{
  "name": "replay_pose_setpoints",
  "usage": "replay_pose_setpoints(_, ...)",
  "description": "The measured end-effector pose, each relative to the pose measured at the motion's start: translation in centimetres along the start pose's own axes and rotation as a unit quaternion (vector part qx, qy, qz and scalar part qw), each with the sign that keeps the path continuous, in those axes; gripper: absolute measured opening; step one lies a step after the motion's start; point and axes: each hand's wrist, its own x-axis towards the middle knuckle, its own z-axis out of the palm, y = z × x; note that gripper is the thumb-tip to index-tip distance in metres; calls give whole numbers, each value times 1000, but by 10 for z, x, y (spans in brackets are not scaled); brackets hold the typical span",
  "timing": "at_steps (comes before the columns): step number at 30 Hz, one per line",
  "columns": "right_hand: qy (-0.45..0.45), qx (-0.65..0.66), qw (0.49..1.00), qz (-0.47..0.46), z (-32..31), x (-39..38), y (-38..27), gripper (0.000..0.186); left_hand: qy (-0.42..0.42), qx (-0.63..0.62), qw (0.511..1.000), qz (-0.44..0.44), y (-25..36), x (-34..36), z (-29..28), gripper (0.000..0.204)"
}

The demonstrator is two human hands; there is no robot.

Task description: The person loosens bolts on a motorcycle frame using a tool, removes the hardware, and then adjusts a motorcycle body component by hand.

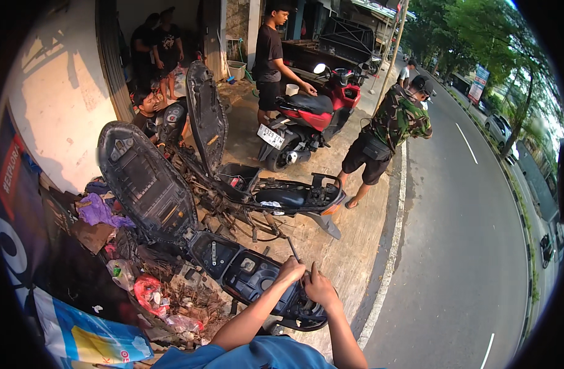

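Both my hands are over the tail end of a dark scooter with its seat raised. My left hand (291, 269) is closed, and a thin dark rod (293, 249) sticks up from its fingers. Close beside it, my right hand (320, 288) is also closed; what it grips is hidden. Below my hands lies the scooter's open black seat compartment (251, 272), with a pale cap in it. The upturned seat (148, 178) leans away to the left, its ribbed underside showing.
A second stripped motorbike (282, 195), seat raised, stands just beyond. Behind it are a red scooter (322, 114), a standing person (269, 61) and a crouching person (145, 104). Another person (386, 129) stands by the road (445, 246). Rubbish (149, 292) lies at left.
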Motion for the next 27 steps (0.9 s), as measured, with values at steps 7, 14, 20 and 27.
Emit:
replay_pose_setpoints(7, 211, 1, 959, -188, -31, 49, 11, 35, -24, 109, 992, 55, 26, -56, -25, 27)
replay_pose_setpoints(14, 73, -154, 944, -281, -16, 78, 33, 27, 81, 157, 955, 238, 18, -49, -2, 19)
replay_pose_setpoints(20, -27, -107, 974, -198, -39, 70, 27, 33, 87, 211, 928, 295, 12, -35, -26, 22)
replay_pose_setpoints(27, -59, -146, 965, -207, -23, 54, 26, 32, 128, 215, 913, 321, -15, -11, -32, 41)
